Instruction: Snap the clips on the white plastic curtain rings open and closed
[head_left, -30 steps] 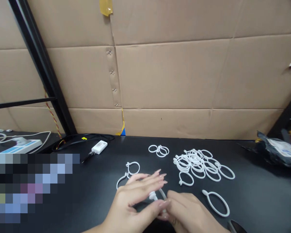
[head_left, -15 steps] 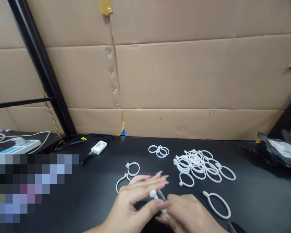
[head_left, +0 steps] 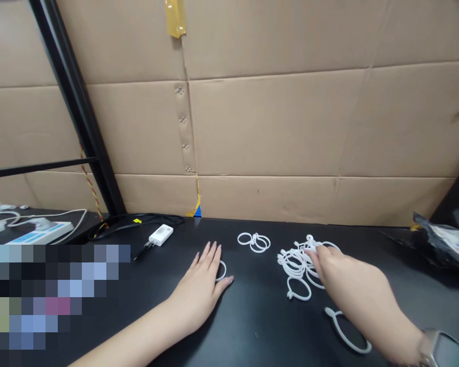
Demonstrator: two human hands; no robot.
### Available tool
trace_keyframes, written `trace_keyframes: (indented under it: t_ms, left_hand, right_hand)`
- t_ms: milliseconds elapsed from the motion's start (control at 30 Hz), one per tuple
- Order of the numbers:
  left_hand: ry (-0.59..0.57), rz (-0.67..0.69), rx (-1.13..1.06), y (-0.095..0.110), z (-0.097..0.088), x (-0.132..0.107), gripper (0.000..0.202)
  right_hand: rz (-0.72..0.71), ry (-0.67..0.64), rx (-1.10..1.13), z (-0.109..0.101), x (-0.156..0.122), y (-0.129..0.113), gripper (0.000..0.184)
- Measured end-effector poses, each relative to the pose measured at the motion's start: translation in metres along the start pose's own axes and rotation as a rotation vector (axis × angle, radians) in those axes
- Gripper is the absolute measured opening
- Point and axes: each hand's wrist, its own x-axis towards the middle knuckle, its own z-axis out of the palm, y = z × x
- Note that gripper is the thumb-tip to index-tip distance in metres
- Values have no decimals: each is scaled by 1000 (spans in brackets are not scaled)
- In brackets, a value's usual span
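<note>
My left hand (head_left: 201,288) lies palm down on the black table, fingers stretched out. It covers most of a white plastic ring (head_left: 223,270), whose curved edge shows between thumb and forefinger. Over on the right, my right hand (head_left: 340,267) reaches into a pile of white plastic rings (head_left: 292,262). Its fingers are closed at a ring in the pile; the hand hides part of this grip. One larger-looking ring (head_left: 348,336) lies apart under my right forearm, with a knobbed end.
A small group of white rings (head_left: 258,242) lies at the back centre. A white adapter (head_left: 161,235) with a black cord sits at the back left, near a power strip (head_left: 42,232). A black plastic package (head_left: 443,250) lies at right. Cardboard (head_left: 271,127) walls the back.
My hands have parted from around a white ring piece held between them. The left moved left and flattened on the table; the right moved right and forward to the pile.
</note>
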Motion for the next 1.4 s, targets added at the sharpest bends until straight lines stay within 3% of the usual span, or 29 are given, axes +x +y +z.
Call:
trace_keyframes:
  t_ms: [100, 167, 233, 333, 400, 467, 567, 733, 800, 900, 1100, 1233, 1400]
  left_hand:
    - [3, 48, -29, -3, 2, 2, 58]
    - [17, 65, -55, -4, 1, 5, 54]
    - [34, 76, -91, -5, 0, 7, 47]
    - [62, 92, -168, -8, -1, 10, 40]
    - [84, 95, -239, -11, -2, 10, 37]
    - [111, 78, -325, -11, -4, 9, 36]
    - [148, 18, -484, -5, -12, 6, 40]
    - [83, -40, -838, 22, -34, 0, 59]
    - [-15, -118, -1355, 33, -39, -3, 54]
    - [-109, -172, -1694, 44, -40, -11, 48]
    - [-194, -169, -1693, 54, -35, -25, 44]
    - [-240, -225, -1653, 58, -34, -30, 41]
    - [-221, -298, -1634, 60, -32, -33, 36]
  right_hand:
    - [53, 21, 19, -4, 2, 1, 40]
    - [110, -13, 202, -10, 5, -3, 44]
    - [184, -174, 615, -18, 9, -9, 46]
    - [312, -634, 1412, -32, 13, -21, 50]
    - [374, -826, 1797, -38, 12, -29, 53]
    - [398, -867, 2023, -40, 8, -35, 51]
    - [404, -882, 2169, -37, 4, -39, 48]
    - [392, -778, 2118, -32, 3, -45, 34]
    - [357, -721, 2061, -33, 2, -48, 23]
    - [204, -580, 1904, -38, -4, -50, 15]
    - [-340, -185, 1262, -52, -15, -49, 35]
    - [-481, -32, 1011, -53, -13, -52, 19]
    - [-602, 154, 822, -50, -11, -52, 27]
